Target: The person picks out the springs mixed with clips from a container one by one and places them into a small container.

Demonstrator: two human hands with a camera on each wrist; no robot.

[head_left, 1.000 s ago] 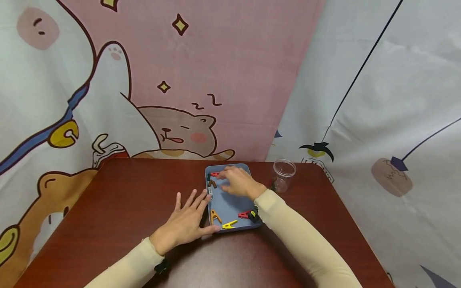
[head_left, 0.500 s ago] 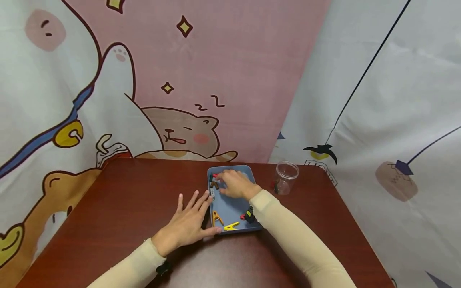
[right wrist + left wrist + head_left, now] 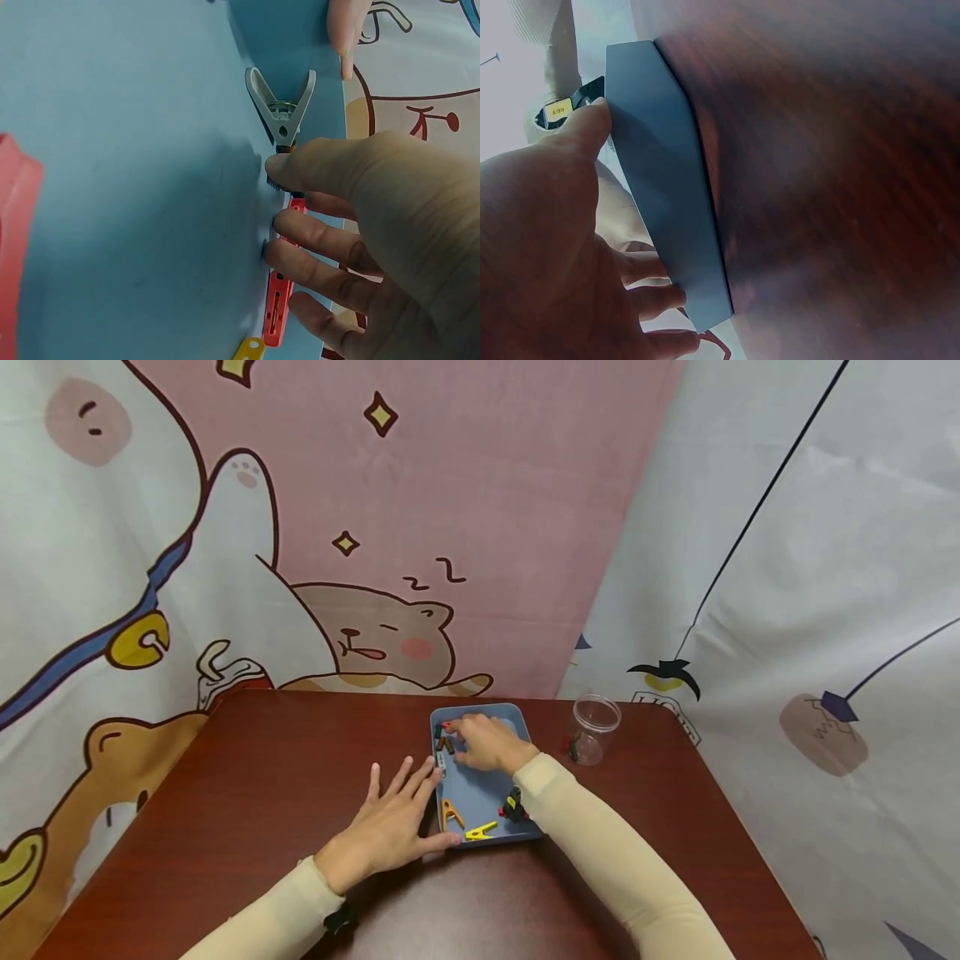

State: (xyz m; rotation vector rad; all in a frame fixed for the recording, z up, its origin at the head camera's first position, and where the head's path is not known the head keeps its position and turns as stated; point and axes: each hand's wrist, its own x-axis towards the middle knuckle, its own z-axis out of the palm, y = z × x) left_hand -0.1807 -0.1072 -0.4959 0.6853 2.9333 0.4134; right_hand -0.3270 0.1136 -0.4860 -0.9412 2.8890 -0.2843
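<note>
The person's left hand [image 3: 393,827] is spread wide, thumb and fingers touching the rim of the blue tray [image 3: 476,793]. The right hand [image 3: 489,743] reaches inside at the far left, fingers slightly bent beside a red clip [image 3: 276,307]; whether it pinches anything, I can't tell. A gray clip [image 3: 282,112] lies near its thumb. An orange clip [image 3: 452,814] and yellow clip [image 3: 481,832] lie toward the front; a clear jar [image 3: 596,717] stands right on the worktop [image 3: 315,752].

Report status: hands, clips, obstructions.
Left hand spread against tray. Right hand at red clip in tray, grip unclear. Grey clip close by, possibly in the way.
</note>
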